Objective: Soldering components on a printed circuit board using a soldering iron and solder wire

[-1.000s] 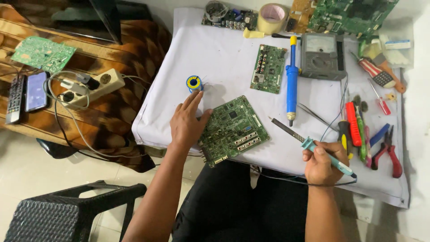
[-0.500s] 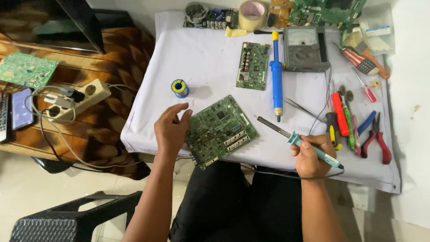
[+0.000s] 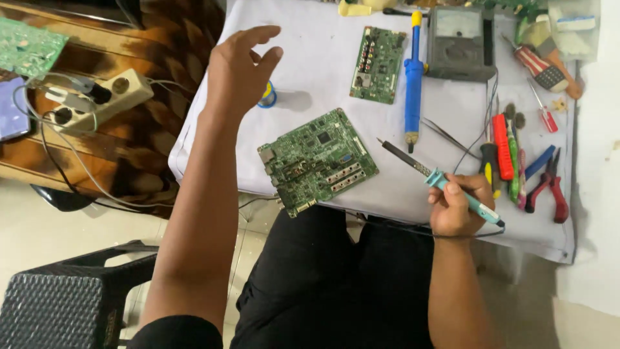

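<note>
My right hand [image 3: 455, 207] is closed in a firm grip around the pale teal plastic handle of a soldering iron [image 3: 445, 183], whose thin dark metal shaft slants up and to the left, its tip hanging just off the right edge of the large green circuit board [image 3: 318, 161]. That board lies flat and skewed on the white cloth of the bench [image 3: 323, 64], its surface studded with small chips and rows of pale connectors, one corner jutting past the near edge above my black trousers. My left hand [image 3: 239, 71] is raised with fingers spread and slightly curled, its grip open and holding nothing, above a small blue and yellow spool of solder [image 3: 267, 97]. Farther back lie a smaller green board [image 3: 378, 64], a long blue desoldering pump [image 3: 413, 77], and a grey boxy meter [image 3: 462, 42]. Red-handled pliers [image 3: 549, 187] rest at the right.
</note>
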